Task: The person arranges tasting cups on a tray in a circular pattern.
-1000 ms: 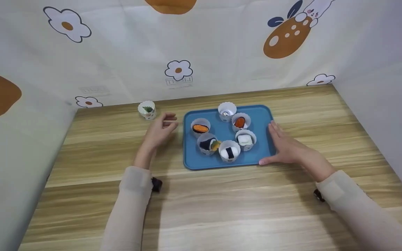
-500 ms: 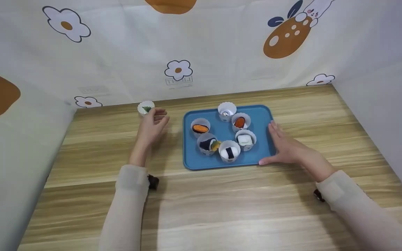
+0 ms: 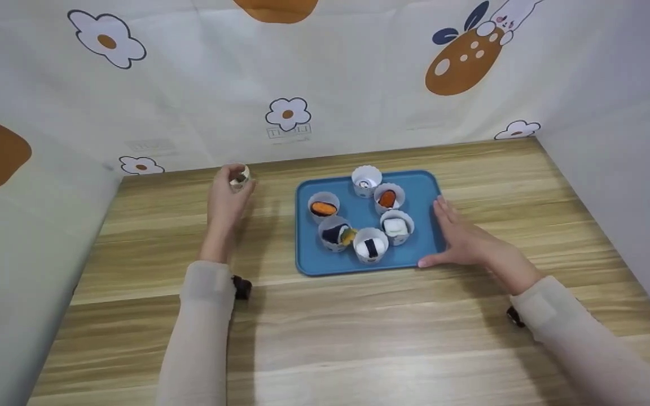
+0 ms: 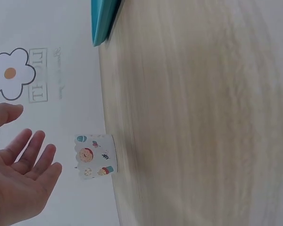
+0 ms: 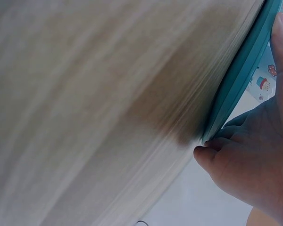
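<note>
My left hand (image 3: 226, 203) hovers over a white paper baking cup (image 4: 96, 155) at the back left; green shows inside it. In the left wrist view the fingers are loosely bent, apart from the cup. My right hand (image 3: 466, 239) rests along the right side of a blue tray (image 3: 313, 263), thumb and fingers spread against its rim. Several paper cups stand on the tray with sushi-like pieces: an orange-topped one (image 3: 323, 208), a black wrapped one (image 3: 333, 233), a white one with a black band (image 3: 371, 248), a white block (image 3: 395, 226) and a red-topped one (image 3: 387, 198).
Another paper cup (image 3: 366, 179) at the tray's back edge has a small mark or item at its bottom. A printed curtain (image 3: 347, 73) rises behind the wooden table (image 3: 370, 327) and along both sides.
My left hand has moved left, from beside the tray to over the baking cup at the back left. The right hand and the tray have stayed put.
</note>
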Demonstrator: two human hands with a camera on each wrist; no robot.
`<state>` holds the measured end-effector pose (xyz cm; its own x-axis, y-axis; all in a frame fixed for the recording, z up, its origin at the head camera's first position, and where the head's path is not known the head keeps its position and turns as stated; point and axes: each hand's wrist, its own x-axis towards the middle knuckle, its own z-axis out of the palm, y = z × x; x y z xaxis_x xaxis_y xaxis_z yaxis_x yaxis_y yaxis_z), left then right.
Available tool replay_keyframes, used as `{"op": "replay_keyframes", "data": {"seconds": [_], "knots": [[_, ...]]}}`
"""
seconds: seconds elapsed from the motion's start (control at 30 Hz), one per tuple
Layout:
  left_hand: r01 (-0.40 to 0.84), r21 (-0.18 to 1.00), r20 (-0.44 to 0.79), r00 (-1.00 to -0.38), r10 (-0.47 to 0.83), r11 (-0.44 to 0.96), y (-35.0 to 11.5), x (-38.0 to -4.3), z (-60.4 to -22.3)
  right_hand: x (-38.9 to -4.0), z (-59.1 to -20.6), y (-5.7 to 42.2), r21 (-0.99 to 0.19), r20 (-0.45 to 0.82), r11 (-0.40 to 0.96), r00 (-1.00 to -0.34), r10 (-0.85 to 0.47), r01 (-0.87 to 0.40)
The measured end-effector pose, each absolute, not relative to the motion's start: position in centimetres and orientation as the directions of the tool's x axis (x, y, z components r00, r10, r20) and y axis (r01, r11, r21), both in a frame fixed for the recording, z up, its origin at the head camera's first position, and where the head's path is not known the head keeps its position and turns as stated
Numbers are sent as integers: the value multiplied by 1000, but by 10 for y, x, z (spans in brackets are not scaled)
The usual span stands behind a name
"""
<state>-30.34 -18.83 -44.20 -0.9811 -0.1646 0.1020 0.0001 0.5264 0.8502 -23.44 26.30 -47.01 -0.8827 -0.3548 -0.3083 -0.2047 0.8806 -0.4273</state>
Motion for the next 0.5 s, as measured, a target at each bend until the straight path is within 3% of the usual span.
{"op": "replay_keyframes", "data": {"seconds": [0.5], "knots": [[-65,787,101,-968,-231,614,-203,-315,-450,-234,-470,263,-443,-281,866,-881,-381,-233]]}}
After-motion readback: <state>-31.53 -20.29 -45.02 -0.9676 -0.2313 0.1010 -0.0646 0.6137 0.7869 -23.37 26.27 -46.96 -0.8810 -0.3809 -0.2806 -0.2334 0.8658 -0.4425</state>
